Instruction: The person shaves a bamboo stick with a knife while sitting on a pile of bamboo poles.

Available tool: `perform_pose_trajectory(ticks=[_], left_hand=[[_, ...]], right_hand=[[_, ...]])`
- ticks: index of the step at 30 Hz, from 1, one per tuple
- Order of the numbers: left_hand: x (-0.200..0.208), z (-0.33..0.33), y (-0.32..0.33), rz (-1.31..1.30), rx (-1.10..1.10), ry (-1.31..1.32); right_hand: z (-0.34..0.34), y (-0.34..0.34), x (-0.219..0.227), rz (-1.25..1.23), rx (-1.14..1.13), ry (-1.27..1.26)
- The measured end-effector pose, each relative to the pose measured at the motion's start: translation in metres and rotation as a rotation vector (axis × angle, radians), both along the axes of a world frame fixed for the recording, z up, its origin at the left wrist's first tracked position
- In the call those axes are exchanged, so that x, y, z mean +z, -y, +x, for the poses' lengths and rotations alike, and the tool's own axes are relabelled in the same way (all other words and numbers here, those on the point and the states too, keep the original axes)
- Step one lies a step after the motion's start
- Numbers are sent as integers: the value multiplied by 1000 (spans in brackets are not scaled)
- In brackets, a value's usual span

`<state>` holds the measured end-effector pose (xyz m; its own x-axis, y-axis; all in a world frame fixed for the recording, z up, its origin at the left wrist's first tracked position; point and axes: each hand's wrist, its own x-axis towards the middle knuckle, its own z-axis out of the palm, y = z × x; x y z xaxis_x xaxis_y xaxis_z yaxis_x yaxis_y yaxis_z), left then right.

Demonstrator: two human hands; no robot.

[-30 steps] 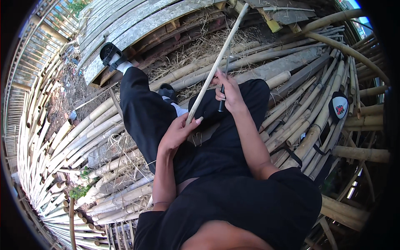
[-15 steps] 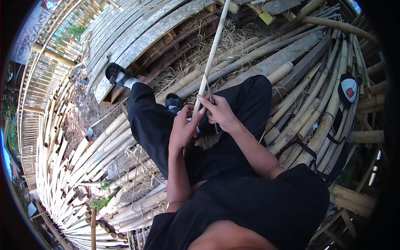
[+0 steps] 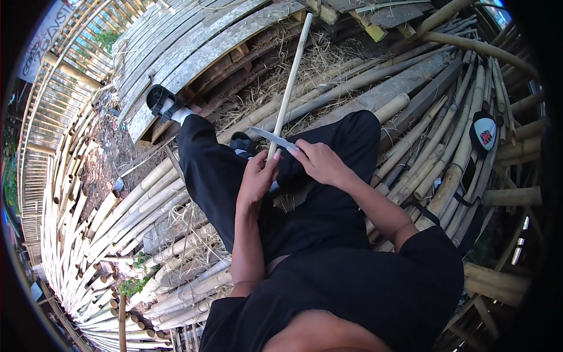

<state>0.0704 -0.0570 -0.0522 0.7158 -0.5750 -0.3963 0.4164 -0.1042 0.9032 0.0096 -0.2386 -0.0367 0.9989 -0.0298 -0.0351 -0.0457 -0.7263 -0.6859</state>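
Note:
A long pale bamboo strip (image 3: 292, 76) slants up and away from my lap. My left hand (image 3: 257, 179) is closed round its near end, between my knees. My right hand (image 3: 324, 164) grips a knife (image 3: 268, 135) whose handle is hidden in the fingers. The grey blade lies across the strip just beyond my left hand, its tip pointing left. Below both hands are my bent legs in black trousers (image 3: 210, 170).
Bamboo poles (image 3: 146, 202) lie in layers all around me. Ahead are a slatted wooden platform (image 3: 170, 53) and dry straw (image 3: 325, 56). A white and black pouch-like item (image 3: 485, 132) rests on the poles at right. A bamboo fence (image 3: 64, 76) stands far left.
The strip has slid toward me, and its far end now shows. My right hand has turned the knife so the blade crosses the strip, where before it pointed upward beside it.

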Motion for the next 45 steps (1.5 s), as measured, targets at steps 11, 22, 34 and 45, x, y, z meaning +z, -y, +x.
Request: perform_pose_trajectory(ticks=[11,22,34,45], left_hand=[[-13,-6,4,285,59,358],[-10,-6,-1,267,37,308],[-6,-19,14,431,27,431],[-9,-24,14,414,161,477]], right_hand=[[32,22,-13,-232,149,-103],[92,126,-22,-220,-233,-66],[92,106,-23,-221,-154,-93],[73,87,-24,-387,-14,-254]])
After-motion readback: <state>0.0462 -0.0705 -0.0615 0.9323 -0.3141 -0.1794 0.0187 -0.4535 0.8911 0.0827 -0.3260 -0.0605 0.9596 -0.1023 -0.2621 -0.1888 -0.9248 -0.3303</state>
